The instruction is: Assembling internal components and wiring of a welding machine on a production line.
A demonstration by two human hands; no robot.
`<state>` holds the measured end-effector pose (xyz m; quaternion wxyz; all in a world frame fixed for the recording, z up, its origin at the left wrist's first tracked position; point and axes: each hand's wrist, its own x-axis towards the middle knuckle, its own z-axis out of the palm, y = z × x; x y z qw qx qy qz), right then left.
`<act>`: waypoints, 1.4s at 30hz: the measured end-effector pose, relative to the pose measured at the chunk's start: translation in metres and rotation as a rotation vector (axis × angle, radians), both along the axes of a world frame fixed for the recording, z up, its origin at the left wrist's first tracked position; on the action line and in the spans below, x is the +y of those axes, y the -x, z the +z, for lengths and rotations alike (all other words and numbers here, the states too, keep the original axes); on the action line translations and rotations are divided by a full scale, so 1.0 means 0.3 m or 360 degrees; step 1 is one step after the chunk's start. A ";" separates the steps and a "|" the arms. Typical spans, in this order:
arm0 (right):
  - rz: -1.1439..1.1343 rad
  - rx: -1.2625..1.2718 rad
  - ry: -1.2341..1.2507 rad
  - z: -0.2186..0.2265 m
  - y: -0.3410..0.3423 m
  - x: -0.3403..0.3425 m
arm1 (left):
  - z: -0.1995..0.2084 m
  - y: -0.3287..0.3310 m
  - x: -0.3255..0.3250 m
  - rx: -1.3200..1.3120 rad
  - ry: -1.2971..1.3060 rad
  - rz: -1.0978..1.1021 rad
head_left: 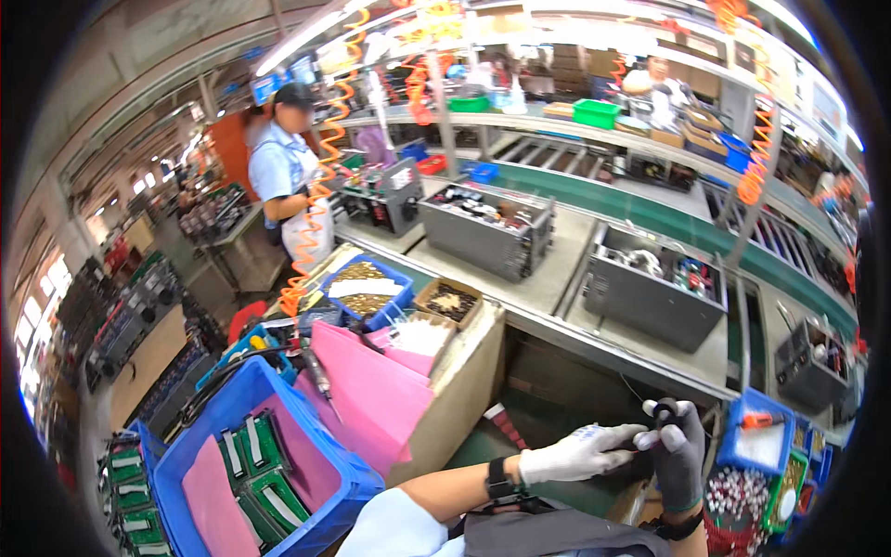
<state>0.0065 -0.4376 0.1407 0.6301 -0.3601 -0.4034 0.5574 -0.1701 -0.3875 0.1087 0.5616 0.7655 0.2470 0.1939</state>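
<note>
My right hand [680, 464], in a grey glove, is raised at the lower right with its fingers closed round a small black ring-shaped part [665, 408]. What kind of part it is, I cannot make out. A thin dark wire or lead reaches up and left from beside it. My left hand [577, 453], in a white glove, reaches across from the left. Its fingers are stretched out and slightly apart, with the tips close to the right thumb; whether they touch is unclear. Below and left of the left hand is a black wrist strap [499, 477].
Grey metal cases [655, 288] with wiring inside line the conveyor ahead. At left stand a blue bin [357, 483] of green circuit boards, pink sheets [357, 390] and a screwdriver [316, 373]. Small-parts trays [742, 455] sit at right. A co-worker [288, 176] stands far left.
</note>
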 end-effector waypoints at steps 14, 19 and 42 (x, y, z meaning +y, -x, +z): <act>0.0068 0.0119 0.0384 -0.217 -0.053 0.547 | 0.316 0.356 0.360 -0.0189 -0.0672 0.1261; 0.0083 0.0584 0.0296 -0.262 -0.149 0.797 | 0.235 -0.059 0.595 0.0255 -0.1397 0.0860; -0.0054 -0.1264 -0.0057 -0.143 -0.555 1.483 | 0.054 -0.352 1.563 0.0679 -0.0763 -0.0055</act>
